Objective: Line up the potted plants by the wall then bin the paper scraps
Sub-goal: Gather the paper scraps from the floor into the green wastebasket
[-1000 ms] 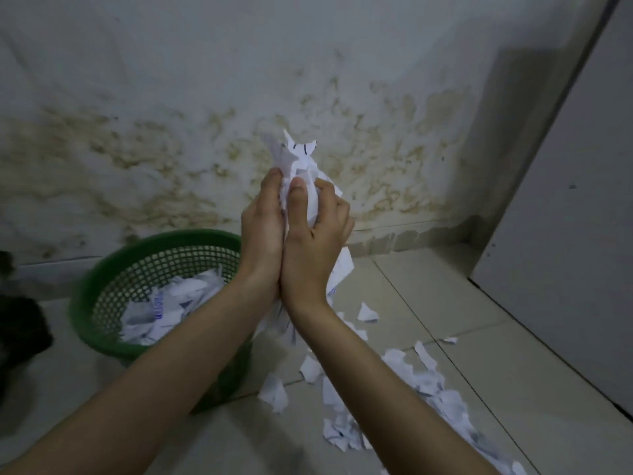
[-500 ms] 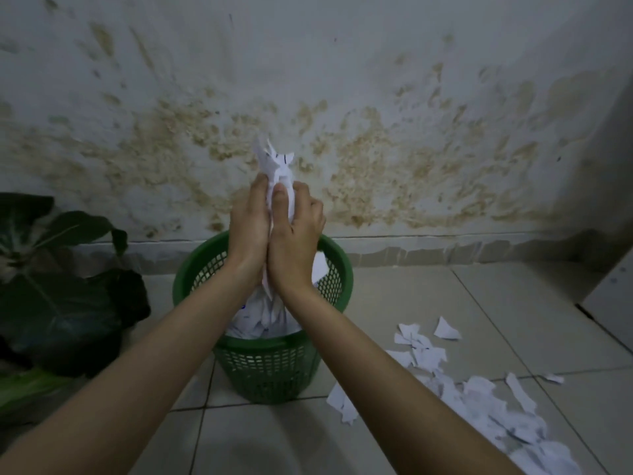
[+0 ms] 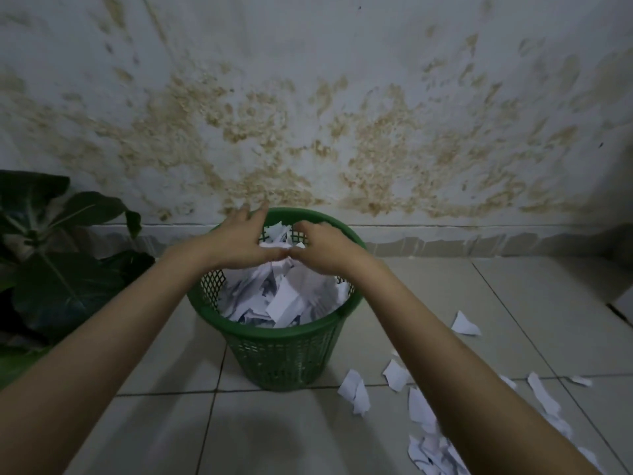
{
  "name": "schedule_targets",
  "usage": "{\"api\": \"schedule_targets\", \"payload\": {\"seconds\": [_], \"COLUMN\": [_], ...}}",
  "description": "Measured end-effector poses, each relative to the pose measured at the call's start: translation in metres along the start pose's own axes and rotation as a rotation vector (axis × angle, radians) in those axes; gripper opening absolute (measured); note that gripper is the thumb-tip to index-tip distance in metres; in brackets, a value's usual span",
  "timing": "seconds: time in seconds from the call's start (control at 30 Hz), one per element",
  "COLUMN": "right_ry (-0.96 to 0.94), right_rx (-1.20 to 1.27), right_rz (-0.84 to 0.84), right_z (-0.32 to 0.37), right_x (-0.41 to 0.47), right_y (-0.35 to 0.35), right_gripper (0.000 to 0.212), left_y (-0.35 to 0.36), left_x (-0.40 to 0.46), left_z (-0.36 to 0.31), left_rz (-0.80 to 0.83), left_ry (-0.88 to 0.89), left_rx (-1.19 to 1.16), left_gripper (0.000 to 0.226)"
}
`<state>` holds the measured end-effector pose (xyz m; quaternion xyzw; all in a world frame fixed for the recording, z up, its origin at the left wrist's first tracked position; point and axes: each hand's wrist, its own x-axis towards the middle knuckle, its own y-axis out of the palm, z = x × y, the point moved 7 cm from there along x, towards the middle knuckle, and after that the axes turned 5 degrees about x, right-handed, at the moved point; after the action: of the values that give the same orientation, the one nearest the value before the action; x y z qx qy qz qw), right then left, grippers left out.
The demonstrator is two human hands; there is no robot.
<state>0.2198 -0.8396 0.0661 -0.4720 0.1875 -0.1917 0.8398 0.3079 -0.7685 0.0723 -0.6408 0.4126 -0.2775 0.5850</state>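
A green mesh waste basket [image 3: 274, 334] stands on the tiled floor near the stained wall, holding a heap of white paper scraps [image 3: 281, 298]. Both my hands hover over its mouth, thumbs nearly touching. My left hand [image 3: 239, 243] has its fingers spread over the far left of the rim. My right hand [image 3: 323, 250] is palm down with relaxed fingers above the heap. Neither hand holds paper. More torn paper scraps [image 3: 419, 407] lie scattered on the floor to the right of the basket. A dark-leaved potted plant [image 3: 51, 269] stands at the left by the wall; its pot is hidden.
The stained wall [image 3: 342, 132] and its skirting run right behind the basket. A pale panel edge [image 3: 621, 303] shows at the far right. Loose scraps trail toward the lower right corner of the tiled floor [image 3: 274, 433].
My hands, which were pressed together around a bundle of paper above the basket, have dropped lower, parted and let the paper fall into the basket. The view has moved closer to the basket.
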Motion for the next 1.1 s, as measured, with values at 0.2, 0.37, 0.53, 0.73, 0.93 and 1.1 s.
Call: {"api": "schedule_targets", "payload": {"seconds": [0.2,0.37,0.53,0.73,0.93,1.1], "right_ry": [-0.025,0.102,0.123,0.074,0.091,0.284], "right_rx": [-0.307,-0.291,-0.267,-0.228,-0.494,-0.523], "right_rz": [0.372,0.44,0.44,0.511,0.583,0.44], "right_z": [0.003,-0.014,-0.014,0.0,0.002,-0.024], "right_x": [-0.019,0.0,-0.016,-0.021,-0.027,-0.017], "right_y": [0.049,0.083,0.063,0.061,0.02,0.065], "right_gripper": [0.076,0.075,0.064,0.047,0.093,0.077], "left_y": [0.073,0.128,0.136,0.091,0.041,0.079], "left_x": [0.003,0.0,-0.012,-0.015,-0.019,-0.019], "left_z": [-0.005,0.013,0.009,-0.018,-0.007,0.009], "left_rz": [0.496,0.792,0.908,0.634,0.589,0.586], "left_ry": [0.059,-0.087,-0.119,0.063,-0.009,-0.11], "left_rx": [0.309,0.259,0.269,0.464,0.669,0.628], "left_gripper": [0.109,0.09,0.086,0.089,0.12,0.11]}}
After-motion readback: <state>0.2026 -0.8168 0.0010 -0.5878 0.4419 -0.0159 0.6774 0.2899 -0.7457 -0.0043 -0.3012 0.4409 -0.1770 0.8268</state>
